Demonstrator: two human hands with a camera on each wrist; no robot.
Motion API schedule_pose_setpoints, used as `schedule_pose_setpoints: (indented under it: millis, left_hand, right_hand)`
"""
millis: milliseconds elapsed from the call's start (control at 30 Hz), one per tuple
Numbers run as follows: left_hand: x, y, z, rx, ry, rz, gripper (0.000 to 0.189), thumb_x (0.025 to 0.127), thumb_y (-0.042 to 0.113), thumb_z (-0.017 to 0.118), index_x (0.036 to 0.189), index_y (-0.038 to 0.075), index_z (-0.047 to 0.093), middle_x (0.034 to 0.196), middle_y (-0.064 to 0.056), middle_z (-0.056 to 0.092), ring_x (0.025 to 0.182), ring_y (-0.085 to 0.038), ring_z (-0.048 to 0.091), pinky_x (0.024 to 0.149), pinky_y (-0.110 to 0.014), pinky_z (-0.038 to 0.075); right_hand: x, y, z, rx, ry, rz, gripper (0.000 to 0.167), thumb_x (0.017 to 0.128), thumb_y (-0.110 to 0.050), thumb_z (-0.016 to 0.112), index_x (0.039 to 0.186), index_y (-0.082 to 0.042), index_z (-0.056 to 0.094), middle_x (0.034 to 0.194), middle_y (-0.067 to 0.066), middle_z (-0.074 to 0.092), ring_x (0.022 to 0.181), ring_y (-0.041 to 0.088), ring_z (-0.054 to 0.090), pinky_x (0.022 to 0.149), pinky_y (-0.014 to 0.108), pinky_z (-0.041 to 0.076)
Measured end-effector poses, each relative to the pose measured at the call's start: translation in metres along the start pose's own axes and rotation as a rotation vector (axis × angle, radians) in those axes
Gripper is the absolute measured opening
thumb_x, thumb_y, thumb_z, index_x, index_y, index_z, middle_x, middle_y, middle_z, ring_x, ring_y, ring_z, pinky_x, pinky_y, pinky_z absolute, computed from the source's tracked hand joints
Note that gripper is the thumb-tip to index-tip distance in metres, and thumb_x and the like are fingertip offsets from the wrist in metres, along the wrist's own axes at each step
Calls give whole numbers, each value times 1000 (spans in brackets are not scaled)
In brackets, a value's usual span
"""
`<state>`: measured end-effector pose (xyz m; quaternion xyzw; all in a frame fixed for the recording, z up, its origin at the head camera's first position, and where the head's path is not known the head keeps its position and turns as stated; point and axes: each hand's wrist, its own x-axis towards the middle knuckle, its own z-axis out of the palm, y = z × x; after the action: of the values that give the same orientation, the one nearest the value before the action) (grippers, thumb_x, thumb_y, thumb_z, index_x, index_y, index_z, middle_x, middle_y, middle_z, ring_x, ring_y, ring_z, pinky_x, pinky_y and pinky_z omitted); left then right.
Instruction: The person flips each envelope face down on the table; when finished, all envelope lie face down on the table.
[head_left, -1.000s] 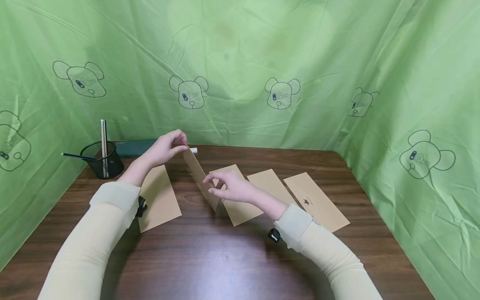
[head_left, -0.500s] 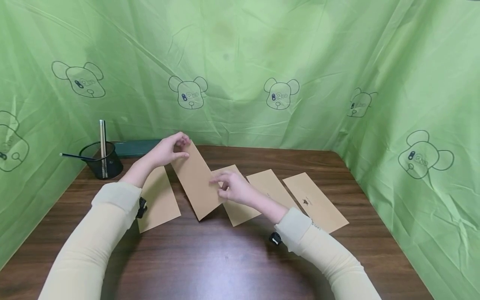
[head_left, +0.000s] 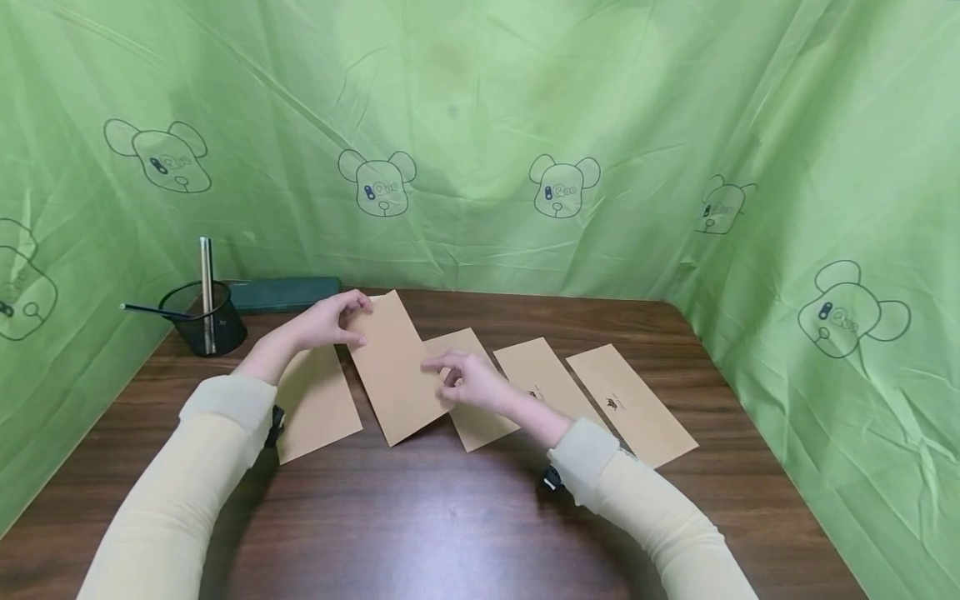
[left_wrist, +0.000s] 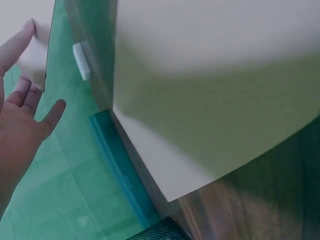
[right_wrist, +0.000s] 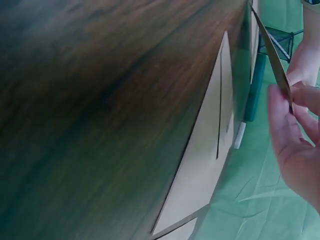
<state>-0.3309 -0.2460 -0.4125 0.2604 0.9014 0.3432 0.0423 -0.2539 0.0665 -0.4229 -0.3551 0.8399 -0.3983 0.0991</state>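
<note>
Both hands hold one plain brown envelope (head_left: 397, 367), tilted over the table. My left hand (head_left: 326, 323) pinches it near its far left edge; in the left wrist view the thumb lies on its face and other fingers behind. My right hand (head_left: 476, 383) grips the right edge, the envelope (right_wrist: 276, 62) appearing edge-on between thumb and fingers in the right wrist view. Left of it lies a flat envelope (head_left: 322, 408), partly under the left forearm. Another envelope (head_left: 480, 429) lies partly hidden below the right hand. Farther right are a third envelope (head_left: 540, 362) and a logo-printed one (head_left: 637, 408).
A black mesh pen cup (head_left: 213, 329) with pencils stands at the back left, beside a long dark green case (head_left: 288, 293). A small white block (left_wrist: 81, 61) lies near the back edge. Green cloth (head_left: 480, 242) walls surround the wooden table (head_left: 420, 533).
The held envelope has turned from nearly edge-on to face the camera and tilted down closer to the table. The left hand has lowered with it; the right hand has shifted slightly right.
</note>
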Motion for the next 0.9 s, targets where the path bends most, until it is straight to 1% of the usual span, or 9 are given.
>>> schedule_pose_setpoints:
  millis: [67, 133, 233, 367, 433, 567, 667, 767, 900]
  left_hand:
    - [-1, -2, 2, 24, -5, 7, 50, 75, 14, 80, 117, 8, 53, 114, -13, 54, 100, -28, 44, 85, -41, 35]
    - [-2, -3, 4, 58, -5, 11, 52, 74, 16, 81, 118, 8, 54, 119, -14, 55, 107, -30, 43, 89, -44, 35]
    - [-6, -4, 8, 117, -7, -14, 57, 72, 22, 82, 121, 12, 55, 129, -14, 52, 116, -33, 37, 96, -51, 31]
    - [-10, -5, 15, 165, -21, -27, 63, 71, 28, 83, 126, 14, 55, 132, -15, 49, 116, -35, 35, 94, -57, 27]
    - [-11, -7, 20, 177, -33, -26, 66, 70, 30, 83, 128, 13, 55, 134, -16, 47, 119, -38, 33, 94, -61, 25]
    - [-14, -10, 28, 178, -54, -36, 70, 70, 32, 82, 131, 12, 53, 137, -18, 44, 124, -42, 28, 95, -65, 21]
    - [-16, -13, 32, 180, -68, -44, 71, 71, 33, 81, 132, 11, 51, 139, -20, 43, 126, -44, 27, 96, -67, 19]
    - [-18, -16, 35, 188, -81, -62, 72, 72, 33, 81, 134, 12, 50, 141, -20, 41, 126, -44, 27, 97, -69, 19]
    - [-20, -17, 37, 203, -94, -74, 71, 74, 34, 80, 135, 12, 50, 141, -20, 41, 125, -43, 29, 98, -70, 19]
  right_hand:
    - [1, 3, 2, -34, -22, 11, 49, 79, 3, 69, 126, -6, 59, 111, 8, 59, 74, 6, 60, 61, 18, 50]
    - [2, 6, 4, -86, -43, 18, 53, 77, -1, 73, 128, -6, 58, 107, 6, 57, 77, 8, 59, 65, 18, 49]
    - [3, 9, 6, -181, -65, 17, 58, 75, -11, 78, 129, -8, 58, 101, 4, 56, 81, 9, 55, 72, 19, 47]
    - [3, 9, 10, -311, -80, 5, 61, 72, -23, 82, 128, -12, 59, 98, 1, 57, 86, 11, 52, 77, 22, 44]
    - [3, 9, 13, -375, -92, -1, 63, 71, -28, 82, 128, -13, 59, 101, 1, 58, 88, 12, 52, 79, 25, 44]
    - [3, 9, 17, -488, -126, -1, 66, 71, -35, 82, 129, -16, 58, 111, 1, 61, 100, 15, 54, 88, 29, 44]
    - [4, 8, 19, -527, -146, 9, 66, 71, -37, 81, 130, -18, 58, 117, 1, 60, 109, 17, 53, 93, 32, 44]
    - [4, 8, 18, -532, -162, 19, 67, 71, -38, 81, 130, -19, 57, 118, 1, 59, 111, 19, 51, 93, 34, 44]
    - [4, 10, 18, -529, -175, 32, 67, 71, -40, 80, 131, -20, 57, 121, 1, 57, 112, 19, 48, 93, 34, 44]
